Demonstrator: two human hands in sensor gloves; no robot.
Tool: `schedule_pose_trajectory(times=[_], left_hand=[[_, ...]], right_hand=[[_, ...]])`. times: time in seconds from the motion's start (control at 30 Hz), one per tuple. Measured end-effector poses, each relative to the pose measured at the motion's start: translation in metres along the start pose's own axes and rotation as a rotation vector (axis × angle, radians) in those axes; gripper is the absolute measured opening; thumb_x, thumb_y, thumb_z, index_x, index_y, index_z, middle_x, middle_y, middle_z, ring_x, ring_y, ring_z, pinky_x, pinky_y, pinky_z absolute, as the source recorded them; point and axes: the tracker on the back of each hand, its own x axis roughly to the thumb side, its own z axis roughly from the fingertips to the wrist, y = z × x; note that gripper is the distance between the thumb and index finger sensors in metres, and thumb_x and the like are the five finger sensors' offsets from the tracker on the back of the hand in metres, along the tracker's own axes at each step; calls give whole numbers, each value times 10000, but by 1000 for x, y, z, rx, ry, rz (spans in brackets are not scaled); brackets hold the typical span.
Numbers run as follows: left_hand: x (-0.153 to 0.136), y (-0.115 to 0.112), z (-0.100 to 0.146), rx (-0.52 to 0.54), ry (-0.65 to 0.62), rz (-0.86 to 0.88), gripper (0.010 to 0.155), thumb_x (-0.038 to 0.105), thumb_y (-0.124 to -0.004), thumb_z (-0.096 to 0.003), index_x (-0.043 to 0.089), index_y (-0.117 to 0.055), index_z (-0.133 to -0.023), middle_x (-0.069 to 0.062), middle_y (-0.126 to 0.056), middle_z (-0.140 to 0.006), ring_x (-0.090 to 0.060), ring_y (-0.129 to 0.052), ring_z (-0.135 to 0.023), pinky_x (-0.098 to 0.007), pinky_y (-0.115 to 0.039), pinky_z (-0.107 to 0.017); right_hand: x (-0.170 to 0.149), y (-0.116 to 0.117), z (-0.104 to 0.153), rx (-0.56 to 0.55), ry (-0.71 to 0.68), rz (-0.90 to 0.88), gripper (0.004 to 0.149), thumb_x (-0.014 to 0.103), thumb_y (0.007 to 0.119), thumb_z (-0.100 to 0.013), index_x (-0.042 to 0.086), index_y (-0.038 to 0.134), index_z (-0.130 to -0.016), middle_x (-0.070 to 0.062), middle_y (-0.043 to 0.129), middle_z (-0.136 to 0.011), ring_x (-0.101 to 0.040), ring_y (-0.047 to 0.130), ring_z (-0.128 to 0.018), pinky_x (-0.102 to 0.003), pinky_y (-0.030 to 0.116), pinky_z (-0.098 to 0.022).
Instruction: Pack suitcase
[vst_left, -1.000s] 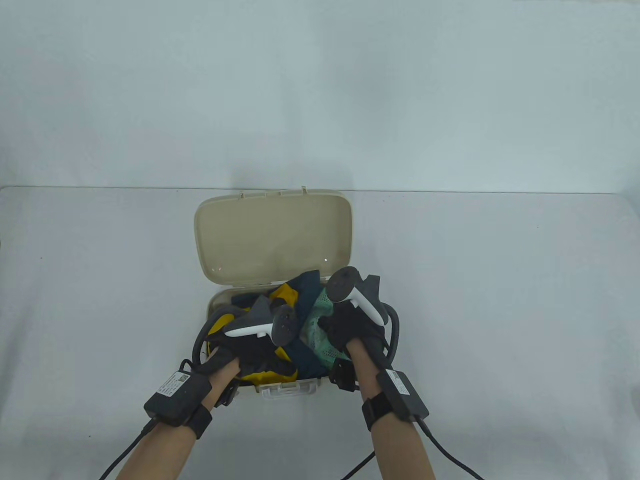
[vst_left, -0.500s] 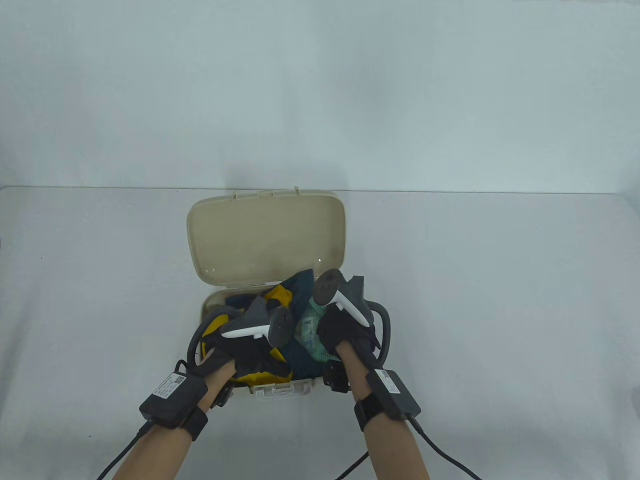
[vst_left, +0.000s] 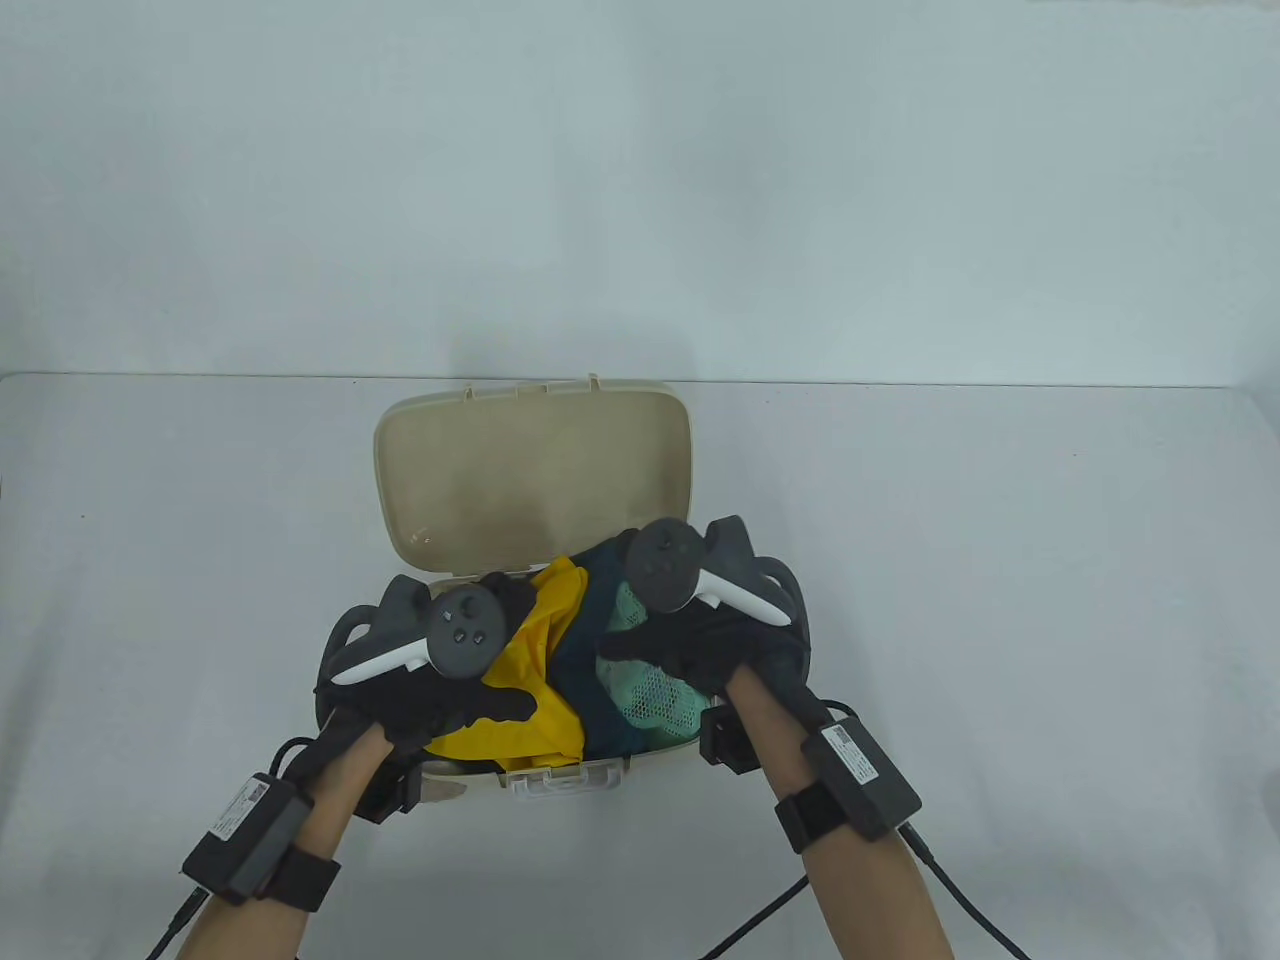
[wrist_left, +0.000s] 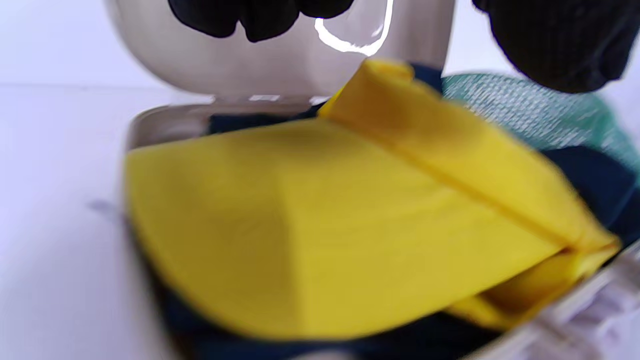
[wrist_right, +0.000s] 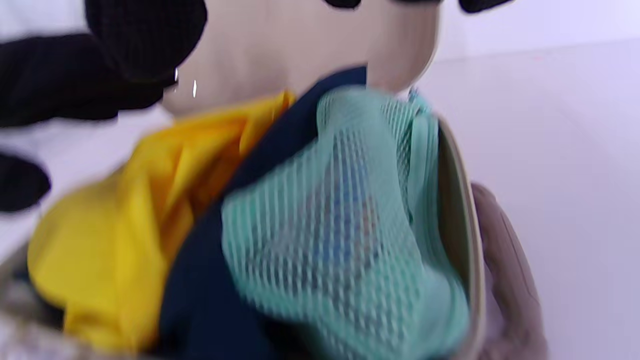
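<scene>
With both the left hand (vst_left: 440, 700) and right hand (vst_left: 690, 645) spread flat, unclenched, press the folded yellow cloth (vst_left: 530, 680) and green mesh pouch (vst_left: 640, 690) evenly below the beige plastic suitcase (vst_left: 530, 480) rim; lid waits at twelve o'clock.

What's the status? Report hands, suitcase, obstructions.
Left hand open over yellow cloth; right hand open over green mesh bag. Suitcase full, lid up. Clothes heaped above rim.

Beige suitcase (vst_left: 530, 470) open, lid upright, stuffed with yellow, navy, green clothes (vst_left: 560, 660)
</scene>
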Motion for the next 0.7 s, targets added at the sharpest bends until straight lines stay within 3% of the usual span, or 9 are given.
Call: schedule_pose_trajectory(times=[0.13,0.27,0.4,0.5,0.6,0.7], left_hand=[[-10,-17,-8,-79,60,-24,1043,616,-769,-390,200,-147,-1117,-139,-223,-1205,-414,-368,-1133,-521,-457,-814],[-13,-31,-17,-128,74,-36,1023,594,-771,-383,198,-181,-1119,-126,-262,-1203,-385,-393,-1133,-492,-464,-816],[-9,-35,-26,-118,74,-66,1015,569,-798,-359,210,-227,-1118,-117,-302,-1199,-372,-419,-1127,-473,-476,-814],[-5,-38,-28,-109,75,-96,1018,568,-796,-352,211,-225,-1115,-113,-301,-1197,-369,-420,-1126,-466,-482,-813],[0,-42,-27,-96,92,-149,1021,574,-772,-352,204,-199,-1111,-118,-278,-1194,-370,-407,-1126,-468,-476,-813],[1,-42,-27,-84,105,-165,1020,580,-763,-347,207,-197,-1110,-115,-282,-1194,-364,-413,-1126,-464,-480,-815]], right_hand=[[12,29,-24,156,-18,126,1103,640,742,-407,149,38,-1100,-97,125,-1222,-543,189,-1099,-693,376,-759],[15,48,-43,189,18,250,1096,653,732,-397,183,25,-1090,-90,67,-1201,-547,184,-1094,-665,358,-772],[17,70,-52,234,-17,243,1134,684,694,-396,113,-10,-1078,-134,57,-1196,-543,222,-1100,-668,363,-772],[21,80,-53,234,-12,334,1102,693,664,-402,119,24,-1093,-132,71,-1203,-587,174,-1075,-701,343,-752],[30,86,-54,204,15,486,1093,716,612,-383,106,58,-1102,-153,114,-1204,-622,240,-1063,-697,382,-749],[22,86,-52,180,2,369,1097,708,637,-384,127,37,-1095,-137,82,-1202,-607,185,-1065,-684,349,-761]])
